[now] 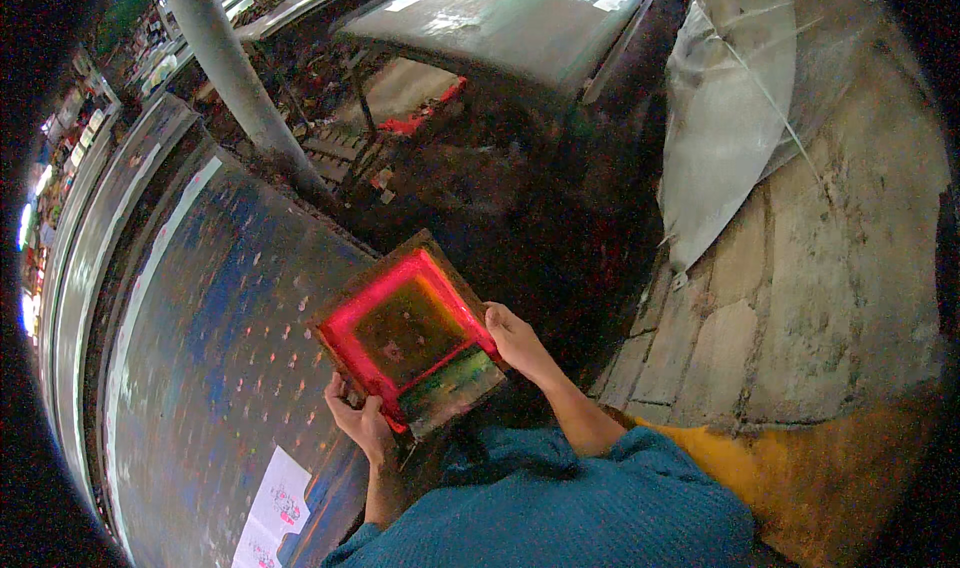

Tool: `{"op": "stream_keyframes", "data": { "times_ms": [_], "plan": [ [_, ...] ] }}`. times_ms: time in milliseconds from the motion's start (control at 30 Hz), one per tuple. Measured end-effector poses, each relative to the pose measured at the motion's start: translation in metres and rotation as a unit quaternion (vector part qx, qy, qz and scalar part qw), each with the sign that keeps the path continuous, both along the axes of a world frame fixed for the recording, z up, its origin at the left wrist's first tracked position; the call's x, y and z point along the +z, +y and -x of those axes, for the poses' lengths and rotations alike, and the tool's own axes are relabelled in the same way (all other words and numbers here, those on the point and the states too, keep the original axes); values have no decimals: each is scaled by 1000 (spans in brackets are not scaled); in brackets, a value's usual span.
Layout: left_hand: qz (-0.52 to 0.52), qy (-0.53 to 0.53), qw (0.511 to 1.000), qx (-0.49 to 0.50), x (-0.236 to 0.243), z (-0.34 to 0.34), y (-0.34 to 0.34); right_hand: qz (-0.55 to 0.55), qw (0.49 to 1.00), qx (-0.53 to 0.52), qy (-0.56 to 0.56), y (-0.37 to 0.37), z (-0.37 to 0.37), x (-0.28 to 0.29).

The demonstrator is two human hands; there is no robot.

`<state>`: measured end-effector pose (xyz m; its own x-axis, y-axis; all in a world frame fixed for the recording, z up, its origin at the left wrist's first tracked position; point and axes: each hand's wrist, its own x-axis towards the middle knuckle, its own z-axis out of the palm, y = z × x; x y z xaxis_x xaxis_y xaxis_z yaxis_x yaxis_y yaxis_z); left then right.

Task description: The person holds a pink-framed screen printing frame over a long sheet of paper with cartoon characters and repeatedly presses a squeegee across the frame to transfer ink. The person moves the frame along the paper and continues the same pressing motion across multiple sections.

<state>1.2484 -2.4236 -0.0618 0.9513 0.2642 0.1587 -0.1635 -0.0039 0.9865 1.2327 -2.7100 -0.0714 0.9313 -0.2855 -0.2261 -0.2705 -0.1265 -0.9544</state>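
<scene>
I hold a square screen-like frame point(405, 333) tilted, with a bright red-pink border round a dark olive middle and a greenish stained strip at its lower right end. My left hand point(362, 420) is closed on the frame's lower left edge. My right hand point(515, 340) grips its right edge, thumb uppermost. Below and left of my left hand, a white paper with small pink printed figures point(280, 500) lies on the long paint-stained table point(190, 338).
A grey pole point(235, 78) rises beyond the table, near other long rails point(110, 218). Further forward are a pale sloped board point(500, 38) and a low cluttered area with red pieces point(410, 123). To my right, translucent sheeting point(725, 118) hangs over a worn grey slab surface point(800, 308).
</scene>
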Motion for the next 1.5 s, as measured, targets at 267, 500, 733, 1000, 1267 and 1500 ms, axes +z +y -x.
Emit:
{"op": "stream_keyframes", "data": {
  "times_ms": [267,500,733,1000,1267,1500],
  "plan": [
    [-113,30,993,-4,27,-36,-71,1,998,-56,20,-62,-20,8],
    [-139,6,990,-31,10,-84,-130,17,995,-93,-6,-122,-53,-3],
    [-86,-10,995,-57,-16,-142,-174,31,996,-84,11,-174,-114,-13],
    [29,53,997,-48,-10,-205,-236,8,998,-57,32,-258,-183,-14],
    [-51,107,992,-44,5,-257,-291,61,992,-106,34,-315,-187,-19],
    [-30,94,990,-101,0,-289,-346,12,982,-190,4,-361,-187,-31]
  ]
}}
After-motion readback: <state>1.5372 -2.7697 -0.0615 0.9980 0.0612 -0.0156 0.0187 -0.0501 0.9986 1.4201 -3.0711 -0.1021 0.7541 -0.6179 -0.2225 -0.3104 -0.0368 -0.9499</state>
